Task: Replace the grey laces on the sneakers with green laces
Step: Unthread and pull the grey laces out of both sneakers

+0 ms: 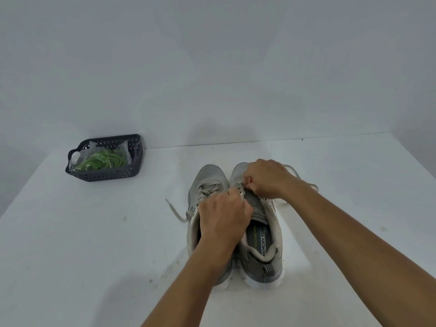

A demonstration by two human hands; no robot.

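Grey lace on my right sneaker pinched by both left hand and right hand, green laces wait in basket

- Two sneakers stand side by side on the surface, toes pointing away from the person.
- Both hands sit over the sneakers' lacing.
- A basket lies well left of the sneakers, farther back.
- Laces in a bag lie inside the basket.

A plain pale wall rises behind a white, slightly scuffed table, evenly lit.
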